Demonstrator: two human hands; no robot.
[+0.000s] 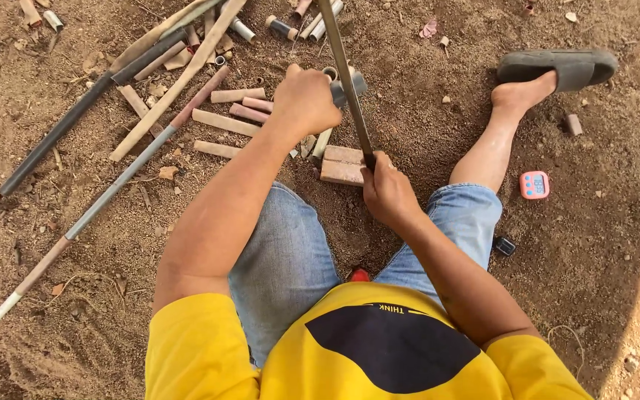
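Gripping the handle end of a long dark metal saw blade (346, 78), the right hand (388, 194) sits clenched just right of centre, the blade slanting up to the top edge. The left hand (305, 100) is closed over a short tan pipe piece (323, 142) at upper centre, pressing it onto a reddish brick (343, 165) on the dirt ground (75, 296). Cut tan pipe sections (225, 122) lie just left of that hand. A pink digital timer (534, 184) rests at right.
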